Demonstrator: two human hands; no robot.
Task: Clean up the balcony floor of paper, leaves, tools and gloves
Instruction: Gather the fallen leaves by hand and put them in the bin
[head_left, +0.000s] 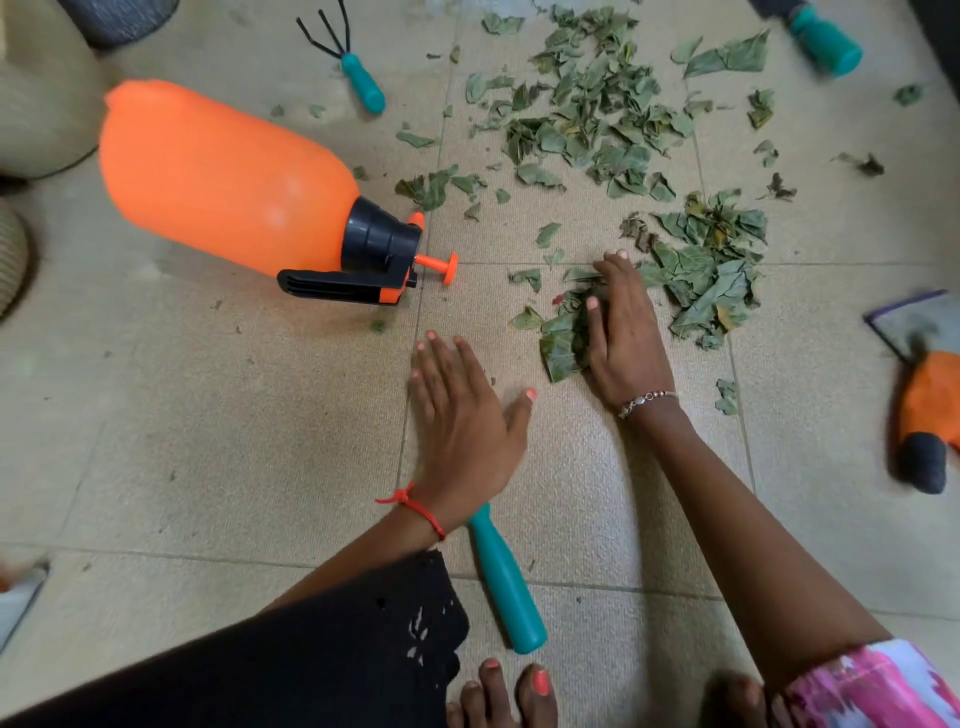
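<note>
- leaves (597, 114), dry and green, lie scattered over the tiled floor (208, 441) ahead of you. they are thickest in a loose heap at the far middle, and a second heap (711, 265) lies nearer, just right of your right hand.
- your right hand (626, 332) is palm-down at the floor. its thumb bends onto a clump of leaves (563, 343) tucked against the palm and holds it there, while the forefinger reaches forward past the tile joint. the other fingers are hidden behind the hand.
- your left hand (462, 410) is flat, palm down, fingers straight and spread, with nothing in it. it is just left of the clump and apart from it; whether it touches the floor you cannot tell.
- a teal-handled tool (506, 582) lies on the floor near your bare toes, its far end hidden under your left wrist.
- a hand rake (353, 67) with black prongs and a teal handle lies at the far side, left of the big heap.
- another teal handle (826, 39) shows in the far right corner, blurred.
- an orange spray bottle (223, 176) lies on its side to the left, its black head and orange plunger pointing towards the leaves.
- at the right edge lies what looks like an orange and dark glove (930, 410), blurred, with a flat grey thing (914, 322) just beyond it; what that is you cannot tell.
</note>
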